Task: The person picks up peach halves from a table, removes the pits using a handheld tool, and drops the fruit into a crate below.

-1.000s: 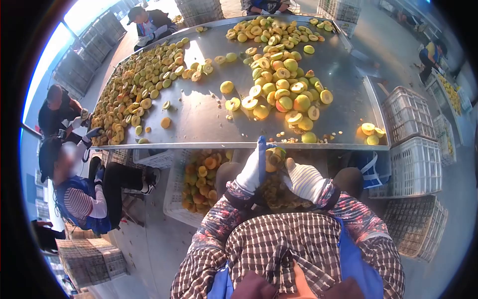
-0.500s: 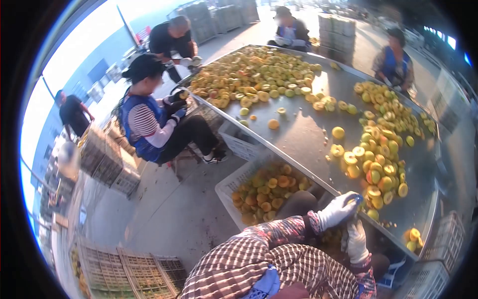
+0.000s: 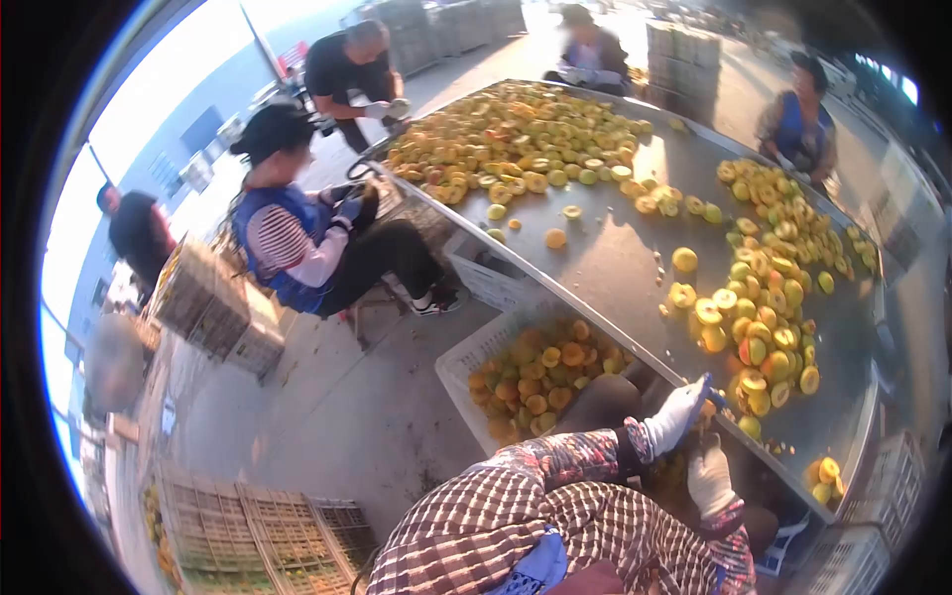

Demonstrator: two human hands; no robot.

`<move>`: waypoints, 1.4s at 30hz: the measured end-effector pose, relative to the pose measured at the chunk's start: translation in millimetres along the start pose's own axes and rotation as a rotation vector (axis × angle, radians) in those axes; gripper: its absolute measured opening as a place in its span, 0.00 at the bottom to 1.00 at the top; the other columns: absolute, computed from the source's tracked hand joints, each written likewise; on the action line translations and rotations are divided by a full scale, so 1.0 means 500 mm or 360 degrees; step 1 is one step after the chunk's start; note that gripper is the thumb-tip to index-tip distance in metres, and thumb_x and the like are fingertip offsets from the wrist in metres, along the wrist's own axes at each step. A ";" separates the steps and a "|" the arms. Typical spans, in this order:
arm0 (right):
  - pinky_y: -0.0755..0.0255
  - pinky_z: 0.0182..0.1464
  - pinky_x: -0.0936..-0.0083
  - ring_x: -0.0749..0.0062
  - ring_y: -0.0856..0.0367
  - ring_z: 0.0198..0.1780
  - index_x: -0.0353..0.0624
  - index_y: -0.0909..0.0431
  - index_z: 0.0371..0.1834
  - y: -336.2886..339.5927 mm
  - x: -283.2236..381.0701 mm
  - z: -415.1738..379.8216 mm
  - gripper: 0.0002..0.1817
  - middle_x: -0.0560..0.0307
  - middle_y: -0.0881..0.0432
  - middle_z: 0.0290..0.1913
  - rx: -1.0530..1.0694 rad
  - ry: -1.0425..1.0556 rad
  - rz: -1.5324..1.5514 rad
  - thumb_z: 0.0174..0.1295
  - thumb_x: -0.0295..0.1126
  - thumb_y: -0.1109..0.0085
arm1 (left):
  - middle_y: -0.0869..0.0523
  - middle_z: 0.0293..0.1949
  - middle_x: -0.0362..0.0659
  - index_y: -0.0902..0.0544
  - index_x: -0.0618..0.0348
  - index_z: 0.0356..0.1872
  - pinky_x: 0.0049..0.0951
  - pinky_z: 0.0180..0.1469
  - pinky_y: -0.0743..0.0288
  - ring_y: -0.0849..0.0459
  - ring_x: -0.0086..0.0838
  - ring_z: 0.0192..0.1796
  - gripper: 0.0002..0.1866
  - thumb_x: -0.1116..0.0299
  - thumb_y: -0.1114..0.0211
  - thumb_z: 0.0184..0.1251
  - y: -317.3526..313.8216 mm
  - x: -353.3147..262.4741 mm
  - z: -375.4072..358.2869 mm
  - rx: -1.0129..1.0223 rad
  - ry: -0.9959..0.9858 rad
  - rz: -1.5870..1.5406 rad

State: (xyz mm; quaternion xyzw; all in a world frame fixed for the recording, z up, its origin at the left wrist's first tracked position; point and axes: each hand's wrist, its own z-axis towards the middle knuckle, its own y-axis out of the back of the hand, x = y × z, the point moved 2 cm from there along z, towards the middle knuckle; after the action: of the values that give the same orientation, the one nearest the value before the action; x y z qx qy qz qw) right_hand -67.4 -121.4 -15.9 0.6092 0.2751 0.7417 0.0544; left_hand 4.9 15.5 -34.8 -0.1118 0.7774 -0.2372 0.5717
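My left hand (image 3: 676,418), in a white glove, is closed on a small blue object (image 3: 709,393) by the metal table's near edge. Just below it, my right hand (image 3: 710,478), also gloved, is raised with its fingers bent toward the left hand. Something small and brownish shows between the two hands, too blurred to name. On the metal table (image 3: 615,268) beyond them lie cut and whole yellow-green fruits (image 3: 769,342). Under the table edge, a white crate (image 3: 458,369) holds orange-yellow fruit.
A seated person (image 3: 288,218) in a blue vest works at the table's left side, beside a bending person (image 3: 347,74). Two more people (image 3: 590,55) (image 3: 801,124) sit across. Stacked crates (image 3: 213,307) stand left, and white crates (image 3: 878,496) at right.
The view has shifted slightly. My hands have moved a little apart, and the blue object shows more clearly. The person at far left has bent toward the stacked crates.
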 end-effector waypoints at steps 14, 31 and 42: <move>0.24 0.47 0.52 0.34 0.19 0.45 0.31 0.33 0.62 -0.006 0.048 0.004 0.25 0.28 0.18 0.39 0.0020 -0.0322 -0.0178 0.68 0.39 0.46 | 0.15 0.33 0.49 0.17 0.65 0.37 0.36 0.43 0.18 0.16 0.37 0.34 0.33 0.39 0.52 0.78 -0.014 -0.052 -0.015 0.0084 0.0213 -0.0261; 0.49 0.13 0.83 0.82 0.39 0.12 0.53 0.31 0.36 0.027 0.096 -0.028 0.15 0.69 0.35 0.19 0.0376 -0.1254 0.2022 0.75 0.49 0.49 | 0.16 0.33 0.49 0.20 0.63 0.38 0.35 0.37 0.19 0.16 0.36 0.32 0.32 0.39 0.50 0.76 -0.054 -0.088 -0.031 0.0303 0.0378 -0.0159; 0.49 0.11 0.86 0.85 0.42 0.11 0.46 0.27 0.43 0.039 0.080 -0.084 0.16 0.68 0.35 0.19 0.0509 -0.1109 0.2784 0.77 0.47 0.52 | 0.15 0.28 0.45 0.17 0.65 0.35 0.26 0.31 0.20 0.16 0.29 0.26 0.25 0.48 0.43 0.77 -0.039 -0.047 0.013 0.0177 0.0226 0.0180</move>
State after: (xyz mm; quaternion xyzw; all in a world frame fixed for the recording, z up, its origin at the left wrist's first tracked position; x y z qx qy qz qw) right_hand -111.6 -135.5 24.1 0.7859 -0.2115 0.2501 -0.5245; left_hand 16.7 7.6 -7.3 -0.0187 0.8067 -0.2546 0.5330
